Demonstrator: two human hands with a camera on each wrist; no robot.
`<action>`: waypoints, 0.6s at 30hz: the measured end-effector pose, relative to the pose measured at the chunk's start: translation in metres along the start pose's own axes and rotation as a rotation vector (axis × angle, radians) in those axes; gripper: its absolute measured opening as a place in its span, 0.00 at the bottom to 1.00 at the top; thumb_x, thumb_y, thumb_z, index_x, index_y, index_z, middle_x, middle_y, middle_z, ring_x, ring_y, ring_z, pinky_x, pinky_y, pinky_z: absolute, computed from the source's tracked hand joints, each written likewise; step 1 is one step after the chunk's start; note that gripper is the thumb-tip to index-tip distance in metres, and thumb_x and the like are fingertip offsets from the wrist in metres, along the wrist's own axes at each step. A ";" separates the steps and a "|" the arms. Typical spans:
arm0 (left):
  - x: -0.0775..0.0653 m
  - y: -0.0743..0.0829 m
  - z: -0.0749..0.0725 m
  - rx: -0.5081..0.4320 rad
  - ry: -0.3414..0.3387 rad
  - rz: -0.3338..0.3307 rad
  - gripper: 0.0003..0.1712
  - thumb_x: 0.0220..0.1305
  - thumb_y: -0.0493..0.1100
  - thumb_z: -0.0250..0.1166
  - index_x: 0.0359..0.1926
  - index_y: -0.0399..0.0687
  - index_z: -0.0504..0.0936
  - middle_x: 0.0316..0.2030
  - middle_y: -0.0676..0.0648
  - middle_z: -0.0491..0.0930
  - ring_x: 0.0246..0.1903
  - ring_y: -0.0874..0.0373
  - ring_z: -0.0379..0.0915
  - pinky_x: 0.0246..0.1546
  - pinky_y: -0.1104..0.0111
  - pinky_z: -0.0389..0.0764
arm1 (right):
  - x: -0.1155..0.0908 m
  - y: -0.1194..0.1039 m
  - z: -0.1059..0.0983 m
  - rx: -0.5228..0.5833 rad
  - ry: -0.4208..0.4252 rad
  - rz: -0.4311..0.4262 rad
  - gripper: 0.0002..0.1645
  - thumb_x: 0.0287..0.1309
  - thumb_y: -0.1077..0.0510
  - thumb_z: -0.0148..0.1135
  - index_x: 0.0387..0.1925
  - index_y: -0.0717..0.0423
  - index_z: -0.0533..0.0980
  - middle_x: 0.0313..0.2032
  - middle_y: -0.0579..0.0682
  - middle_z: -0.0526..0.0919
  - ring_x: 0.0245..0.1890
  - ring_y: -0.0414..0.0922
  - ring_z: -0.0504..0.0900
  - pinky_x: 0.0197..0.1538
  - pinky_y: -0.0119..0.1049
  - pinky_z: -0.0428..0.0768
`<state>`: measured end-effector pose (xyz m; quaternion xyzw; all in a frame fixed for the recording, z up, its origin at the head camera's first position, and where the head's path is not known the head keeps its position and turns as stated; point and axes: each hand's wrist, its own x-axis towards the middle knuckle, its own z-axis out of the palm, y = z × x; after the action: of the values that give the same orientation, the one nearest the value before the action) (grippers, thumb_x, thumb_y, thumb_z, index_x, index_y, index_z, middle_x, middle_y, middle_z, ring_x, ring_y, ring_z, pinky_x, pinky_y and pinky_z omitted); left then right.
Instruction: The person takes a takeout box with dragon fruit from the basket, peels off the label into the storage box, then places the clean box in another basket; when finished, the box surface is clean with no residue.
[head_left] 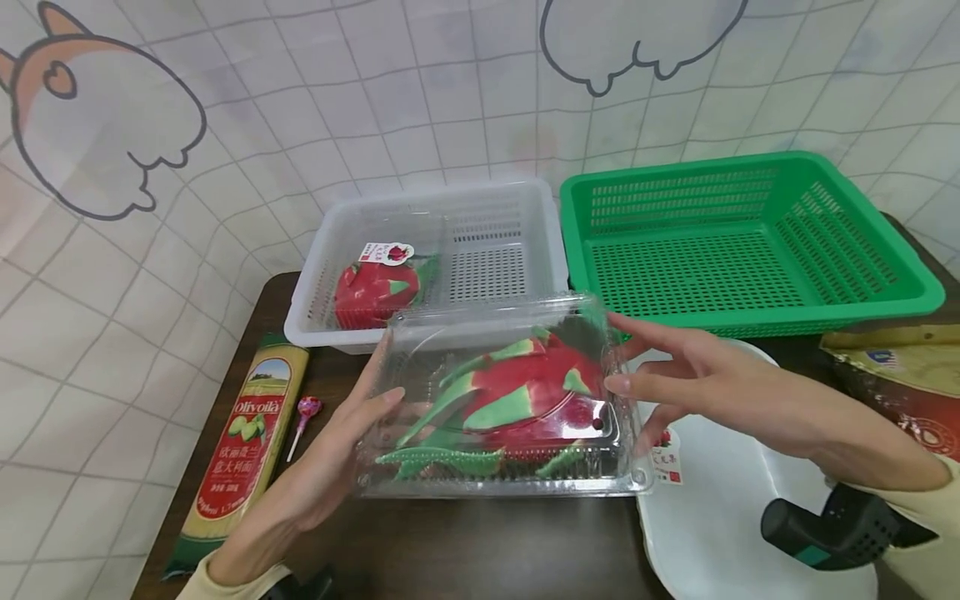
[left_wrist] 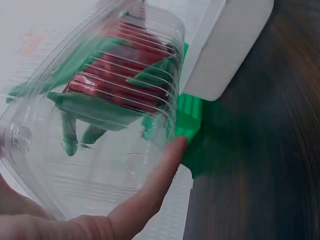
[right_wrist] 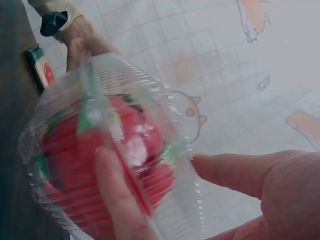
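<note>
A clear plastic clamshell box (head_left: 420, 400) with a red and green dragon fruit (head_left: 517, 392) in it is held up, tilted towards the head camera. My left hand (head_left: 337, 450) grips its left end, thumb on the near face and other fingers behind. At the right end, my right hand (head_left: 697, 375) pinches the rim between thumb and fingers. In the left wrist view the ribbed side of the box (left_wrist: 115, 165) shows beside the thumb and a finger. The right wrist view has the dragon fruit (right_wrist: 75, 165) behind clear plastic, with right-hand fingers on either side of the rim.
Behind stands a white basket (head_left: 555, 250) with another boxed dragon fruit (head_left: 375, 292). Right of it is a green basket (head_left: 690, 325). A white tray (head_left: 735, 500) with a label, a spaghetti pack (head_left: 247, 433), a lollipop (head_left: 308, 407) and a gold-red bag (head_left: 915, 375) lie around the dark table (head_left: 480, 550).
</note>
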<state>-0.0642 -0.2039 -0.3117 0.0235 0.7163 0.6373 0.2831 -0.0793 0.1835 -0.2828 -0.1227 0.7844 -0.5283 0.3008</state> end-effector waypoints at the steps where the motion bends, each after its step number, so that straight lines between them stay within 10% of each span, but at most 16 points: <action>1: 0.000 0.000 0.001 -0.005 0.004 0.015 0.42 0.78 0.59 0.47 0.80 0.90 0.33 0.71 0.35 0.68 0.67 0.41 0.71 0.63 0.38 0.68 | -0.001 0.000 0.000 0.006 0.006 -0.005 0.52 0.76 0.44 0.59 0.85 0.49 0.40 0.73 0.61 0.67 0.37 0.54 0.90 0.61 0.69 0.74; 12: 0.002 -0.008 0.008 -0.073 0.031 0.229 0.40 0.78 0.53 0.42 0.83 0.80 0.35 0.70 0.34 0.68 0.62 0.39 0.76 0.62 0.41 0.72 | 0.002 -0.001 -0.013 0.032 0.114 -0.203 0.39 0.80 0.55 0.53 0.84 0.44 0.50 0.63 0.61 0.70 0.44 0.54 0.86 0.47 0.47 0.87; 18: 0.000 -0.011 0.005 -0.118 -0.128 0.249 0.39 0.80 0.51 0.39 0.84 0.75 0.33 0.69 0.33 0.67 0.64 0.39 0.75 0.63 0.50 0.74 | 0.015 0.012 -0.037 0.131 0.112 -0.304 0.27 0.83 0.57 0.46 0.77 0.42 0.65 0.66 0.54 0.73 0.59 0.52 0.80 0.55 0.41 0.84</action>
<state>-0.0580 -0.2017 -0.3220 0.1358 0.6495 0.7058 0.2479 -0.1125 0.2087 -0.2887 -0.1905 0.7362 -0.6238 0.1806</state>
